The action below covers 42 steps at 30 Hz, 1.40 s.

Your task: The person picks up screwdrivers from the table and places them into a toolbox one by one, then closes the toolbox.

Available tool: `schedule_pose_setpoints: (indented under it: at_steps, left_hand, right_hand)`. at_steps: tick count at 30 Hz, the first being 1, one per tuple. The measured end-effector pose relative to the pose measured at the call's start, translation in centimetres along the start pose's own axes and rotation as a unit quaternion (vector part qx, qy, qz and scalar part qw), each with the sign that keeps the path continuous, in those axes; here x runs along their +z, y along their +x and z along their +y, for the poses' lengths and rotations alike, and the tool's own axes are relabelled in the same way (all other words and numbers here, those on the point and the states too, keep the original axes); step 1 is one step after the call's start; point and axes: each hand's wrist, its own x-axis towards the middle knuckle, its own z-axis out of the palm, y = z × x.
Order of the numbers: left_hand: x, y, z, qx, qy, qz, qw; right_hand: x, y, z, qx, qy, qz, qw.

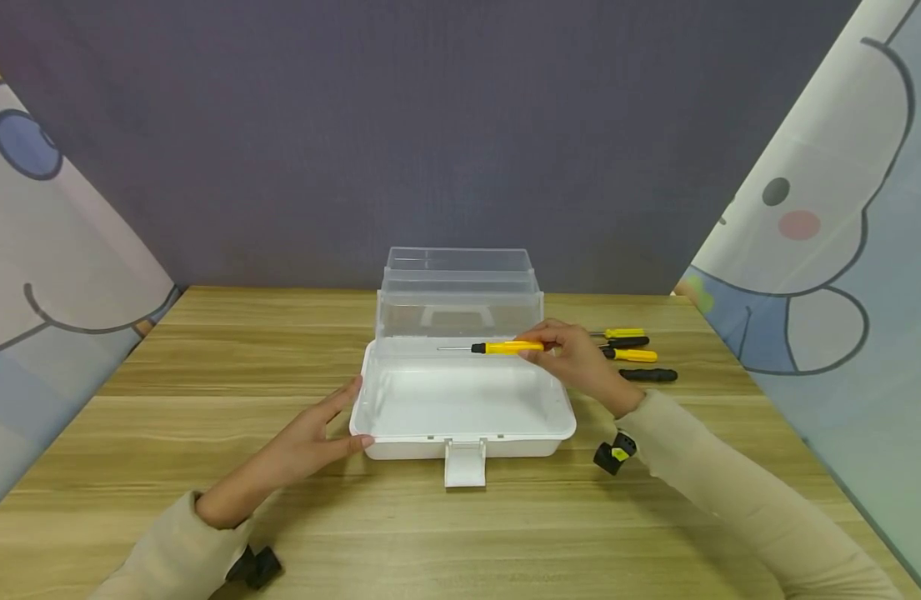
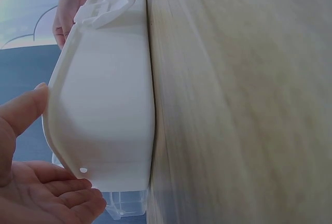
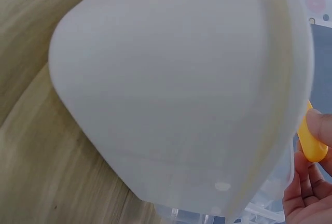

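Observation:
A white plastic toolbox (image 1: 460, 404) stands on the table with its clear tiered lid (image 1: 460, 292) raised at the back and its front latch (image 1: 465, 464) hanging down. My right hand (image 1: 568, 357) pinches the yellow handle of a screwdriver (image 1: 501, 347) between thumb and fingers. The screwdriver is held level over the rear of the box, its thin shaft pointing left. With thumb and fingers spread, my left hand (image 1: 313, 437) touches the box's left end. In the right wrist view the box wall hides most of the screwdriver (image 3: 313, 143).
Right of the box lie several more tools: a yellow screwdriver (image 1: 625, 332), a black-handled one (image 1: 628, 342), a yellow-and-black one (image 1: 634, 356) and a black-handled tool (image 1: 650, 375). A dark panel (image 1: 460, 150) rises behind the wooden table (image 1: 460, 542).

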Motion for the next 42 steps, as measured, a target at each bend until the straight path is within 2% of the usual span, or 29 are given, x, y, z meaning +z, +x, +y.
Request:
schedule_pose_setpoints:
  at_steps: [8, 26, 42]
  left_hand:
    - [-0.03, 0.07, 0.01, 0.0, 0.007, 0.002, 1.0]
    - [0.04, 0.06, 0.09, -0.005, 0.009, 0.004, 0.9999]
    - [0.03, 0.04, -0.04, -0.004, 0.015, 0.006, 0.9999]
  right_hand:
    - [-0.02, 0.01, -0.12, -0.014, -0.003, 0.005, 1.0]
    - [0.01, 0.28, -0.39, 0.006, -0.003, -0.011, 1.0]
    - [0.35, 0.3, -0.19, -0.014, -0.019, 0.002, 1.0]
